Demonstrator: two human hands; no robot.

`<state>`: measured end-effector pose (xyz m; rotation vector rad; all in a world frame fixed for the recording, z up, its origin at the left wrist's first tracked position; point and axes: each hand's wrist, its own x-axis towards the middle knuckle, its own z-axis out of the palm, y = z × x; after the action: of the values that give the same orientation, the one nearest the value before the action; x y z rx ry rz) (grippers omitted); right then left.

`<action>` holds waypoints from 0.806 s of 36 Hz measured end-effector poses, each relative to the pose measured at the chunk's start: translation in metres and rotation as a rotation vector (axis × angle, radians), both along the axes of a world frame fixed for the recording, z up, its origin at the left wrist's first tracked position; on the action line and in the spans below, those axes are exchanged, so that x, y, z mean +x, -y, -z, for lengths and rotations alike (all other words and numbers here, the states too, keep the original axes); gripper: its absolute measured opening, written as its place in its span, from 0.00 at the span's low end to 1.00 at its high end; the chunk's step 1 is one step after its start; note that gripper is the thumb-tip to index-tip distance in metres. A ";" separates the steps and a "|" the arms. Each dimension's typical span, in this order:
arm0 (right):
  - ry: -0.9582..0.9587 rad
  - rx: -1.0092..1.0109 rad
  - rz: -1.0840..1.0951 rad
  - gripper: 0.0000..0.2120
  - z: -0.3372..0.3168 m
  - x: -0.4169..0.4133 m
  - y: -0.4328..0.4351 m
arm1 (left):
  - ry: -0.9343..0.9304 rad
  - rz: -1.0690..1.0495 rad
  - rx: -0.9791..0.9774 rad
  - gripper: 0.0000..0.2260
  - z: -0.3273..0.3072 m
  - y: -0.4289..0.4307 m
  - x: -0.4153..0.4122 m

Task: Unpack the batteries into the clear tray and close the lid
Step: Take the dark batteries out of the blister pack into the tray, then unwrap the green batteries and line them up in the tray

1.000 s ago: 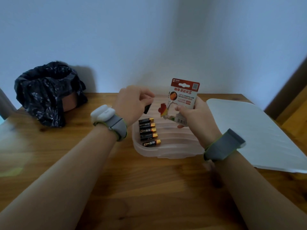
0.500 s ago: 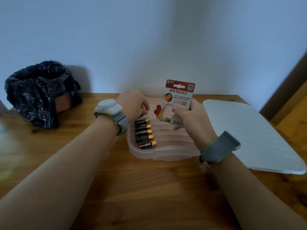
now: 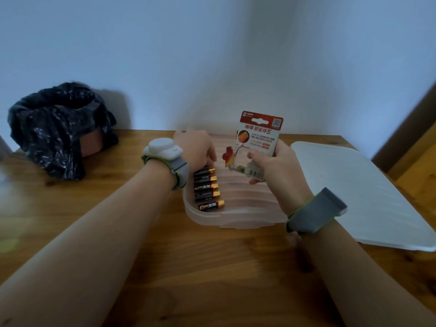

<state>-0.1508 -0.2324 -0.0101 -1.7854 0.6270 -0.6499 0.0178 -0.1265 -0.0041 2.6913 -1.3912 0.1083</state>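
five batteries [image 3: 207, 188] lie side by side in the left part of the clear tray [image 3: 250, 215] on the table [image 3: 212, 267]. the left hand [image 3: 197, 147] reaches down at the row's far end (whether its fingers hold anything is hidden). the right hand [image 3: 273, 166] grips the battery pack [image 3: 258, 135] upright above the tray. the lid [image 3: 354, 185] lies flat just to the right.

A bin [image 3: 90, 145] lined with a crumpled black plastic bag [image 3: 54, 123] stands at the far left of a wooden table [image 3: 212, 267], against a pale blue wall [image 3: 212, 55].
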 end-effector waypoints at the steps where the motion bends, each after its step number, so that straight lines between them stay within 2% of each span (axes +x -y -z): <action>1: -0.001 -0.002 -0.002 0.10 0.000 0.000 0.000 | -0.017 0.002 -0.011 0.07 0.000 -0.001 0.000; 4: 0.011 -0.017 -0.013 0.12 0.000 -0.001 -0.001 | -0.105 0.003 -0.115 0.09 0.000 -0.006 0.003; 7: 0.021 -0.028 -0.020 0.12 0.000 -0.002 -0.003 | -0.186 -0.028 -0.323 0.08 -0.002 -0.015 0.008; 10: 0.032 -0.029 -0.033 0.11 0.000 -0.003 -0.005 | -0.190 -0.124 -0.521 0.08 -0.006 -0.029 0.013; 13: 0.041 -0.045 -0.034 0.11 0.001 -0.003 -0.007 | -0.172 -0.234 -0.614 0.13 -0.009 -0.046 0.017; 15: 0.039 -0.049 -0.032 0.12 0.001 -0.002 -0.009 | -0.174 -0.311 -0.547 0.15 -0.012 -0.057 0.020; 19: 0.051 -0.030 -0.044 0.09 0.001 0.000 -0.013 | -0.133 -0.457 -0.182 0.11 -0.009 -0.064 0.021; 22: 0.037 -0.014 -0.059 0.08 0.000 0.003 -0.017 | -0.124 -0.554 0.012 0.24 -0.004 -0.063 0.013; 25: 0.029 0.014 -0.093 0.08 -0.002 0.006 -0.024 | -0.192 -0.618 0.098 0.33 0.003 -0.063 0.007; 29: -0.007 0.010 -0.134 0.10 -0.012 0.011 -0.038 | -0.140 -0.613 0.182 0.41 0.010 -0.066 0.004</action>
<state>-0.1395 -0.1944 0.0017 -1.8037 0.5091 -0.5481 0.0219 -0.0606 -0.0146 3.1063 -0.5250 -0.1631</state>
